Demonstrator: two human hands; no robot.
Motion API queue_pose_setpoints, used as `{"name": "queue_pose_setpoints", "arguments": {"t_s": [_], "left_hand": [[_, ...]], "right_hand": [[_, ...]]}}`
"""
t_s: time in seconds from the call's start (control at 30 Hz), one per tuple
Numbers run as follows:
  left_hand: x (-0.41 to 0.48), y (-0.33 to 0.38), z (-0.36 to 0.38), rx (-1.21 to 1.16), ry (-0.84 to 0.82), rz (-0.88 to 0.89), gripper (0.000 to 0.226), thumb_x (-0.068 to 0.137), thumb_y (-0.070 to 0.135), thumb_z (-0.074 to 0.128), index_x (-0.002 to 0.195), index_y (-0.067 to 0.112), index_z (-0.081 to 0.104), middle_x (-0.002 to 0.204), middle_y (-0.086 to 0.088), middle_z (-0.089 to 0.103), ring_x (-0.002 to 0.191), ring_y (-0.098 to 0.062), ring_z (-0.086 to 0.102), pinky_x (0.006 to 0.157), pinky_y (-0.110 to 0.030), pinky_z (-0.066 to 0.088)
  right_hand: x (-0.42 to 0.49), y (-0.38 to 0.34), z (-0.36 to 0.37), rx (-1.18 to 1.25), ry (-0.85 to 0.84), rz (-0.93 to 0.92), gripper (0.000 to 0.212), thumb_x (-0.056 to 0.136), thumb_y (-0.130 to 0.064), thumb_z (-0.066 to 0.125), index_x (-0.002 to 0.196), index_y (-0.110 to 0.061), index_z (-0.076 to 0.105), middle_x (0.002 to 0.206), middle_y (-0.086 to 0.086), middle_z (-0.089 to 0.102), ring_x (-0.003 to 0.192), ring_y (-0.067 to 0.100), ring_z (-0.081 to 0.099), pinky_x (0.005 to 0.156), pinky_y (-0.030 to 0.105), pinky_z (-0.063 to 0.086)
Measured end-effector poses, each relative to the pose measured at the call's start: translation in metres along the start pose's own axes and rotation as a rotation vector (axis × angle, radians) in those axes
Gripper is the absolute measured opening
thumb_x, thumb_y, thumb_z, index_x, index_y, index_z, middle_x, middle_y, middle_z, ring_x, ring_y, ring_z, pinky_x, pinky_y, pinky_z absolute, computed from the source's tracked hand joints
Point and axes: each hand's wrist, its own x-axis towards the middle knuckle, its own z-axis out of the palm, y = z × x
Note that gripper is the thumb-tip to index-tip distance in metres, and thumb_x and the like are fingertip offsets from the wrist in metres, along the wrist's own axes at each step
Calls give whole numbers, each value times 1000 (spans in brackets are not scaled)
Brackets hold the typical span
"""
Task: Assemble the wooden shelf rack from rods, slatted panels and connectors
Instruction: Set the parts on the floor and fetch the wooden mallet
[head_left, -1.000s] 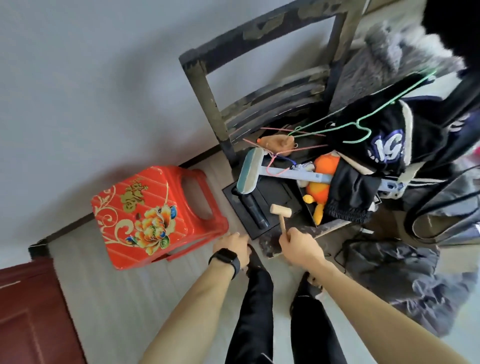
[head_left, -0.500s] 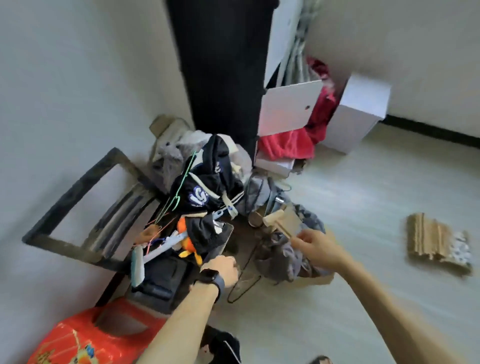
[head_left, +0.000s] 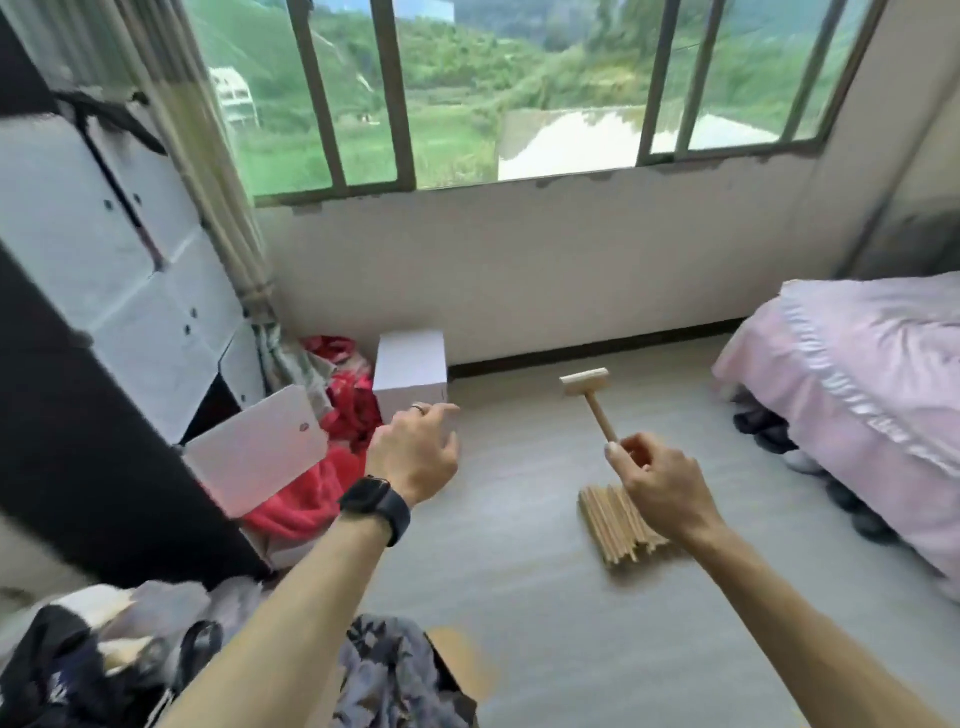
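My right hand (head_left: 657, 486) pinches the lower end of a small wooden mallet (head_left: 589, 392), whose head points up and away over the floor. Below that hand a stack of wooden slatted panels and rods (head_left: 615, 527) lies flat on the pale floor, partly hidden by my wrist. My left hand (head_left: 415, 449) hovers in the air at centre left with loosely curled fingers and holds nothing; it wears a ring and a dark watch.
A white box (head_left: 410, 374) stands by the wall under the window. White cabinet panels (head_left: 260, 449) and red cloth (head_left: 311, 499) crowd the left. A bed with pink cover (head_left: 857, 374) fills the right, shoes beneath it. Clothes (head_left: 395, 675) lie at my feet.
My view has swung from the chair and red stool round to the window wall. The mallet came along in my right hand, and the wooden stack now lies just below it.
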Motion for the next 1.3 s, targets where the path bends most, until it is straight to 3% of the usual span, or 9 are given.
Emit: {"name": "queue_pose_setpoints", "arguments": {"t_s": [0.2, 0.37, 0.47, 0.73, 0.87, 1.0, 1.17, 1.3], "left_hand": [[82, 106, 22, -50, 40, 126, 43, 93, 35, 51, 136, 36, 54, 133, 2, 59, 118, -25, 58, 95, -38, 48], [173, 183, 53, -55, 73, 202, 41, 92, 36, 52, 133, 39, 56, 131, 4, 60, 116, -23, 58, 92, -35, 47], [233, 229, 80, -70, 71, 241, 41, 92, 36, 52, 132, 39, 57, 131, 5, 60, 113, -24, 59, 91, -35, 45], [365, 335, 177, -38, -109, 299, 45, 93, 37, 50, 138, 36, 51, 138, 2, 54, 123, -23, 53, 97, -36, 44], [394, 383, 239, -11, -230, 296, 43, 95, 39, 48, 138, 36, 50, 139, 1, 53, 124, -22, 53, 98, -36, 44], [417, 429, 306, 9, -318, 254, 40, 97, 38, 46, 136, 35, 51, 139, 1, 54, 121, -22, 55, 98, -37, 46], [444, 466, 374, 31, -387, 79, 39, 99, 37, 44, 137, 33, 51, 140, 0, 54, 122, -21, 55, 98, -36, 46], [449, 493, 423, 30, -493, -115, 40, 97, 37, 42, 136, 33, 52, 138, -1, 55, 124, -20, 53, 100, -37, 44]], "right_hand": [[61, 60, -88, -1, 131, 35, 23, 98, -40, 60, 79, -27, 61, 65, -12, 65, 62, -1, 61, 52, 14, 34], [139, 101, -135, -23, 201, 59, 23, 98, -38, 61, 79, -25, 60, 71, -13, 66, 68, 2, 61, 59, 20, 40], [197, 127, -161, -14, 221, 78, 22, 98, -40, 61, 83, -23, 61, 76, -14, 67, 72, 0, 60, 59, 16, 39], [303, 238, -216, -56, 232, 236, 22, 95, -40, 63, 80, -26, 60, 71, -12, 66, 69, -2, 58, 55, 11, 35], [330, 322, -230, -91, 192, 357, 27, 94, -42, 63, 74, -26, 56, 65, -15, 64, 66, 2, 59, 56, 20, 37], [375, 409, -240, -80, 80, 428, 28, 95, -44, 61, 75, -25, 56, 74, -33, 61, 67, 6, 60, 57, 26, 42], [436, 499, -240, -68, -102, 474, 28, 95, -42, 62, 75, -23, 59, 66, -8, 64, 69, 9, 59, 60, 28, 42], [475, 558, -249, -110, -235, 535, 29, 96, -44, 60, 76, -23, 58, 69, -9, 65, 71, 9, 58, 62, 32, 42]]}}
